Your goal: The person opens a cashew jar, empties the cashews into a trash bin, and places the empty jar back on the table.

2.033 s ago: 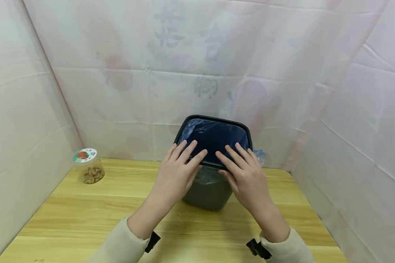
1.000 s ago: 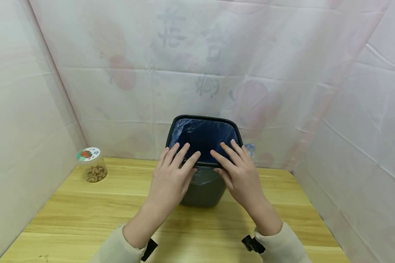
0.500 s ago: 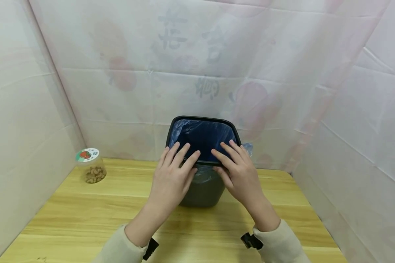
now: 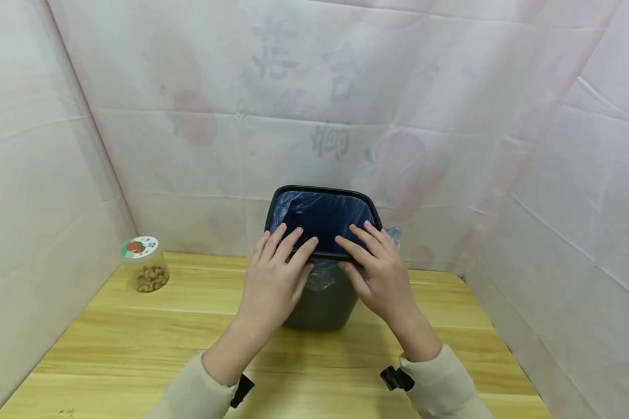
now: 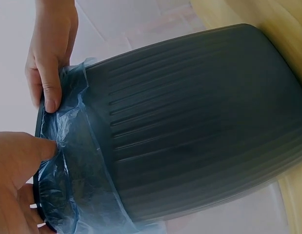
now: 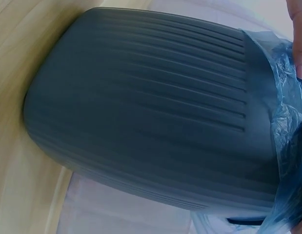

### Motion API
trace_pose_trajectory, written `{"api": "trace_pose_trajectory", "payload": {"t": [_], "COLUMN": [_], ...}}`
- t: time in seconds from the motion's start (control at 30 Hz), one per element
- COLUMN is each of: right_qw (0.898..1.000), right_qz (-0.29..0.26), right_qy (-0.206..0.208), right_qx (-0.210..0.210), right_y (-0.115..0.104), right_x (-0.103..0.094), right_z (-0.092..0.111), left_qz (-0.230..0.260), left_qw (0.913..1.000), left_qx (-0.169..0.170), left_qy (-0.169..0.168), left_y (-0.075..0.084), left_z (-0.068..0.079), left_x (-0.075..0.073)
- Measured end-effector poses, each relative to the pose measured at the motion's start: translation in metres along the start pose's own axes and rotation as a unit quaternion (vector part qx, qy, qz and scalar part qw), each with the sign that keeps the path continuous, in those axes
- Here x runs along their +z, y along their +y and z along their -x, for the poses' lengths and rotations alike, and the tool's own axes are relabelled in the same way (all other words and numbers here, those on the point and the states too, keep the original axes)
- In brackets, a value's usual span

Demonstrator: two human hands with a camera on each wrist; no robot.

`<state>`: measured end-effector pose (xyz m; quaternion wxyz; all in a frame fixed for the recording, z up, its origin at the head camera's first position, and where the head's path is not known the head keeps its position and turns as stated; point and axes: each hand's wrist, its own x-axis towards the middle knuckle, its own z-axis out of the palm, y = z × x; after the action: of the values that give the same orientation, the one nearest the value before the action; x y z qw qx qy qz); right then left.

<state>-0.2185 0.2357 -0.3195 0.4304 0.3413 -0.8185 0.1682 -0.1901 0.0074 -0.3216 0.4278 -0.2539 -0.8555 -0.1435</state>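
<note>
A dark grey trash can (image 4: 322, 308) stands on the table in the middle of the head view, its black rim (image 4: 325, 189) on top. A thin blue plastic bag (image 5: 87, 161) lines it and folds over the rim to the outside. My left hand (image 4: 272, 279) grips the near rim on the left, thumb outside on the bag and fingers over the rim. On the right of that rim my right hand (image 4: 385, 279) holds it the same way. In the left wrist view the right hand's thumb (image 5: 50, 90) presses the folded bag. The can's inner bottom is dark.
A lidded clear jar (image 4: 145, 265) of brown, nut-like pieces stands at the table's back left corner. Pale printed curtains (image 4: 188, 157) enclose the wooden table (image 4: 162, 343) at the back and sides. A loose bit of bag (image 4: 394, 235) sticks out right of the rim.
Since two seconds ago the can's top and both hands have shifted a little left. Over the last half second there is almost no movement; both hands keep their hold on the near rim.
</note>
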Motion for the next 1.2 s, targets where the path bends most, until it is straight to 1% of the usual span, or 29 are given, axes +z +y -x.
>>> {"api": "trace_pose_trajectory", "payload": {"t": [0.27,0.57,0.83,0.97,1.2], "right_qw": [1.0,1.0,1.0,1.0,1.0], "right_qz": [-0.007,-0.016,-0.016,-0.015,-0.02], "right_qy": [-0.004,-0.01,-0.009,-0.014,-0.008], "right_qx": [0.006,0.006,0.004,0.005,0.005], "right_y": [0.003,0.008,0.01,0.012,0.012], "right_x": [0.001,0.008,0.01,0.011,0.013], "right_z": [-0.001,-0.005,-0.008,-0.009,-0.01], "left_qz": [-0.002,-0.006,-0.009,-0.007,-0.009], "left_qw": [0.9999,0.9999,0.9999,0.9999,0.9999], "left_qx": [-0.009,-0.002,-0.008,-0.01,-0.012], "left_qy": [-0.01,0.009,-0.005,-0.005,-0.006], "left_y": [0.0,-0.004,-0.008,-0.009,-0.01], "left_z": [-0.001,-0.002,-0.005,-0.005,-0.006], "left_x": [0.002,0.006,0.009,0.011,0.012]}}
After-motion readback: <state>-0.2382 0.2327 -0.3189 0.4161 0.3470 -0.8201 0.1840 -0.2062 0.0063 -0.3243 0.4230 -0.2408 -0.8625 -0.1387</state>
